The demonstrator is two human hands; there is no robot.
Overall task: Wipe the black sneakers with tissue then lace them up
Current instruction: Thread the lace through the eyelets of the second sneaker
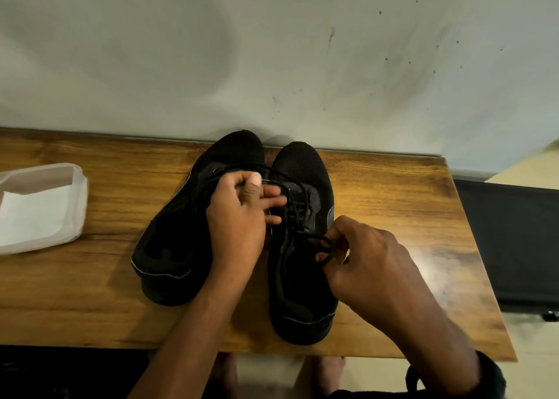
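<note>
Seemingly the wiping is over, since the tissue pack [42, 208] lies well apart at the wooden table's [408, 217] left end and both hands work on lacing. In the head view, the right sneaker [302, 295] stands just beside the left sneaker [178, 241], toes to the wall. The left hand [239, 217] pinches a strand of the black lace [302, 205] between thumb and forefinger, its other fingers spread. The right hand [366, 259] pinches a lace loop. The knot is not yet tied, and I cannot tell whether the left sneaker is laced.
</note>
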